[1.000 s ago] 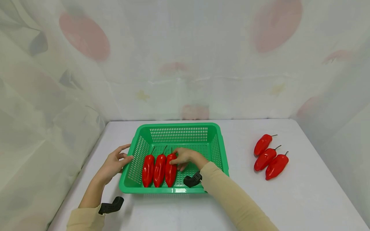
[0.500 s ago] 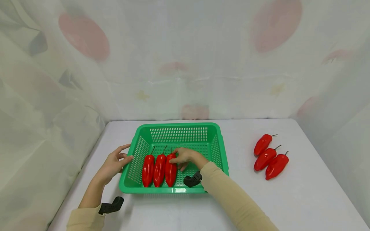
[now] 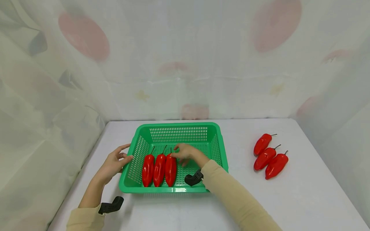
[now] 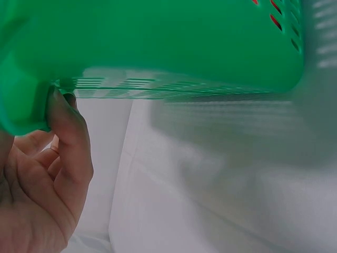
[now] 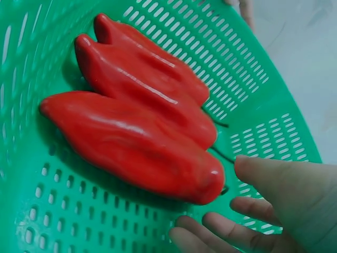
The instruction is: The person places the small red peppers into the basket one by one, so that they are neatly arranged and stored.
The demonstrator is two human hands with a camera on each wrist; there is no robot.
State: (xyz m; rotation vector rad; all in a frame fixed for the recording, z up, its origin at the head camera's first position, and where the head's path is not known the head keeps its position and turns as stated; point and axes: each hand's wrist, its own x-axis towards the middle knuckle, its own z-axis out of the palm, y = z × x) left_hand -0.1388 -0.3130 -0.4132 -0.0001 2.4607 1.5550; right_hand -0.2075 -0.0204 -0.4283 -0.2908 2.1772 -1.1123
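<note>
In the head view, three red peppers lie side by side in the left half of a green plastic basket (image 3: 179, 125), stems toward the back: a left pepper (image 3: 148, 169), a middle pepper (image 3: 159, 170) and a right pepper (image 3: 171, 173). My left hand (image 3: 112, 165) holds the basket's left rim, thumb on top and fingers beneath; the left wrist view shows the curled fingers (image 4: 76, 153) under the rim. Over the right pepper's stem end hovers my right hand (image 3: 188, 153). Seen from the right wrist, its thumb (image 5: 263, 171) and fingers are spread apart around that end, gripping nothing.
Another group of three red peppers (image 3: 265, 158) lies on the white table (image 3: 306, 192) to the basket's right. Patterned pale sheeting (image 3: 231, 93) hangs behind the table and along both sides. The right forearm (image 3: 231, 195) crosses the basket's front right corner.
My right hand has let go of the right pepper and lifted slightly up and away from it. The pepper stays beside the other two. My left hand has not moved.
</note>
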